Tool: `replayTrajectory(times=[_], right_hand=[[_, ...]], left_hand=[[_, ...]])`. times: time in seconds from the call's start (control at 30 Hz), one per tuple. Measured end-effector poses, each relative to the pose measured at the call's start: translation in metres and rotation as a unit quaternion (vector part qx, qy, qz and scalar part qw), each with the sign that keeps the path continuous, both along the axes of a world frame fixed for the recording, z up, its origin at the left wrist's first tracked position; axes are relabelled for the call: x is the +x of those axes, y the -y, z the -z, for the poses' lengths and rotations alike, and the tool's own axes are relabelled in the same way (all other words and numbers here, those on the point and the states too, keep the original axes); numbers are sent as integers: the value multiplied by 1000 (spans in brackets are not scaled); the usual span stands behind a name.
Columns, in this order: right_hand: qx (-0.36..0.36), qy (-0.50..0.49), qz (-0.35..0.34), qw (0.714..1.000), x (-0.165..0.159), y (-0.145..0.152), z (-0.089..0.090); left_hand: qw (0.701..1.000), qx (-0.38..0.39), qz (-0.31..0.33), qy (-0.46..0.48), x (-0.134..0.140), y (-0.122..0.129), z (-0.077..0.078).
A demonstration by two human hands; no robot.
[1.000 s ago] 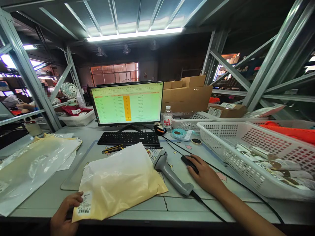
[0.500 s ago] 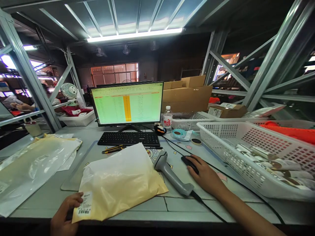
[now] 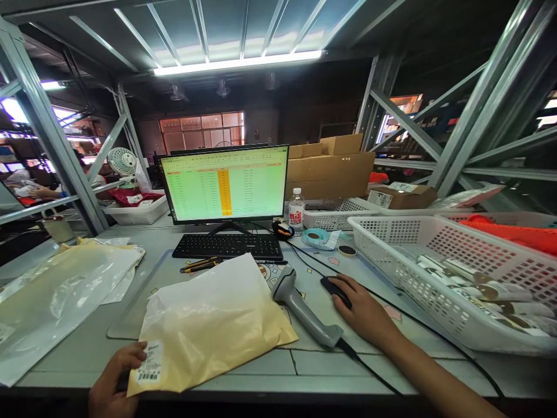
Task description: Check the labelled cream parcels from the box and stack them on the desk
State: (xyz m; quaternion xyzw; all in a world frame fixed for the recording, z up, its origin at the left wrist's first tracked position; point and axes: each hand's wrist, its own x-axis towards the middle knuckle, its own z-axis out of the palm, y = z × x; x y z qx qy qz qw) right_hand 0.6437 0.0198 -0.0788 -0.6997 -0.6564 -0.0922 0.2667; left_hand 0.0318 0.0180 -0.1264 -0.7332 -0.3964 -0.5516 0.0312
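Note:
My left hand (image 3: 116,380) pinches the near left corner of a plastic mailer bag (image 3: 213,325), beside its barcode label (image 3: 149,363). The bag lies flat on the desk, white at the top and yellowish toward me. My right hand (image 3: 363,307) rests over a black computer mouse (image 3: 336,291), fingers curved on it. Between the bag and the mouse lies a grey barcode scanner (image 3: 304,310), its head by the bag's right edge. Behind them stand a black keyboard (image 3: 228,247) and a monitor (image 3: 226,186) showing a spreadsheet with one orange column.
More mailer bags (image 3: 65,296) lie at the left. A white basket (image 3: 418,296) with rolls stands at the right. Near the monitor are a bottle (image 3: 296,212), a blue tape roll (image 3: 317,237) and a yellow cutter (image 3: 201,265). Cables cross the desk at the right.
My hands, the mailer bag and the scanner stay almost exactly where they were. In the left background, a person has shifted slightly.

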Motion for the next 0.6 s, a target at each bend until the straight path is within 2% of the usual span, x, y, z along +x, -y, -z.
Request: replayTrajectory(times=[0.33,0.6], right_hand=[[-7,5,3,1000,-1,0,-1],[3,7,6,1000,-3,1,-2]], left_hand=[[1000,-12,5,19,2,0,2],[1000,6,4,2,2,0,-4]])
